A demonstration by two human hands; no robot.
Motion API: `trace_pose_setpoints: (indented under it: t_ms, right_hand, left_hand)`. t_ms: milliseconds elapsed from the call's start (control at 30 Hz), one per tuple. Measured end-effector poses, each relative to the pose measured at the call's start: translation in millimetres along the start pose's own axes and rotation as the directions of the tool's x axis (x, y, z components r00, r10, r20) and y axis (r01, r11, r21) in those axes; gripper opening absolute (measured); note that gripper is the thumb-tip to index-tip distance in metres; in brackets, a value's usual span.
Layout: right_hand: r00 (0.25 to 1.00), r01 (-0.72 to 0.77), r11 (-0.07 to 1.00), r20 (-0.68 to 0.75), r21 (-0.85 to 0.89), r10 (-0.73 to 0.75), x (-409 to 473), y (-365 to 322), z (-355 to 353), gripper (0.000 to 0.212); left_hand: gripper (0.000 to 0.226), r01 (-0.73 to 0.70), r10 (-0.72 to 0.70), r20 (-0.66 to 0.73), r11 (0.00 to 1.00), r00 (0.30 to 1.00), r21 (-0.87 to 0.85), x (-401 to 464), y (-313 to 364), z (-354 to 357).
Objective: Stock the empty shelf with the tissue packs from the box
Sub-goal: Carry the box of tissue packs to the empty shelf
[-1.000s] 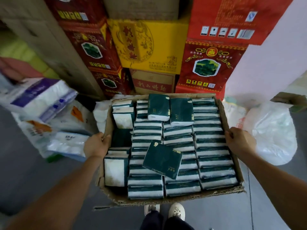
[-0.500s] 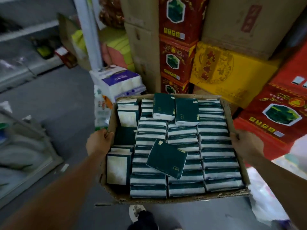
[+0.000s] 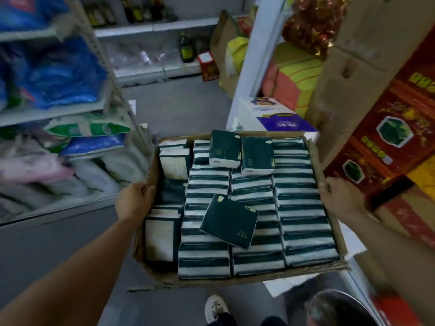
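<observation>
Overhead, 1 cardboard box (image 3: pixel 327 184) carried above grey floor, packed with dark green tissue packs in 3 full rows, 3 loose packs on top, left hand (image 3: pixel 134 202) gripping left wall, right hand (image 3: pixel 339 196) gripping right wall.

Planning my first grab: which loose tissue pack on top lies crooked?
The dark green pack lying flat near the box's middle, turned at an angle to the rows. The two loose packs at the far edge sit square.
</observation>
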State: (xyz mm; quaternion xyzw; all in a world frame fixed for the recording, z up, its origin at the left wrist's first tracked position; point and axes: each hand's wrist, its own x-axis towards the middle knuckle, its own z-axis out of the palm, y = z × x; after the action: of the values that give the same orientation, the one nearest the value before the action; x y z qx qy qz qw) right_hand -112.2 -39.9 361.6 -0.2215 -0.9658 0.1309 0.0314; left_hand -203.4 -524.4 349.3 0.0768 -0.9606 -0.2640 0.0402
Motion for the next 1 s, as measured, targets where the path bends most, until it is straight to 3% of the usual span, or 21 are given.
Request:
trace_pose_setpoints:
  t_ms: [233, 400, 600, 733, 1000]
  right_hand:
    - [0.968, 0.246, 0.969, 0.041, 0.007, -0.246, 76, -146, 31, 0.028]
    - [0.874, 0.476, 0.880, 0.125, -0.017, -0.470, 113, -264, 57, 0.028]
    - [0.701, 0.680, 0.732, 0.246, 0.051, -0.669, 135, -404, 101, 0.037]
    - [0.548, 0.769, 0.613, 0.306, 0.181, -0.778, 141, -496, 137, 0.038]
    - [0.276, 0.930, 0.326, 0.265, 0.168, -0.924, 90, -678, 191, 0.044]
  left_hand:
    - [0.034, 0.310, -0.308, -0.157, 0.951, 0.938, -0.009, 12, -87, -56]
    - [0.035, 0.504, -0.497, -0.254, 0.862, 0.829, -0.042, -4, -151, -91]
    - [0.041, 0.670, -0.661, -0.332, 0.735, 0.673, -0.106, -31, -218, -119]
    - [0.040, 0.779, -0.747, -0.420, 0.612, 0.514, -0.135, -50, -240, -138]
    - [0.035, 0.875, -0.844, -0.497, 0.383, 0.202, -0.295, -84, -304, -185]
